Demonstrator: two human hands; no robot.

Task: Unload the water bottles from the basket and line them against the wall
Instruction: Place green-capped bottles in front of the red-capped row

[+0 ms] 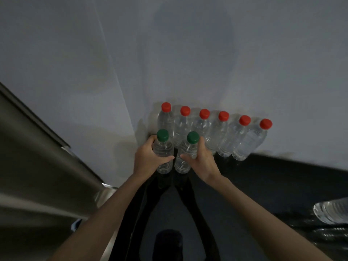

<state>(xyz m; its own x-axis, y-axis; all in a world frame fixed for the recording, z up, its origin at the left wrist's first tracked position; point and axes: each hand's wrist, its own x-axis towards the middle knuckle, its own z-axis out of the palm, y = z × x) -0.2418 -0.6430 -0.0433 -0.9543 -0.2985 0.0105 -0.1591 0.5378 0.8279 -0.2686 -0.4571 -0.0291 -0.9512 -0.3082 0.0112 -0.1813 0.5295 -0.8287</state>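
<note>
Clear bottle (332,211) at the right edge, cut off mid-body; blurred steel surface (37,157) on the left.

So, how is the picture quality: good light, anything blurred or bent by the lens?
Head view: dim, bluish light, with a soft shadow on the wall; head view edges smear, so the steel surface and the bottle at the right edge are blurred; the wide lens fans the red-capped bottles outward; the green-capped bottles are fairly sharp.
</note>
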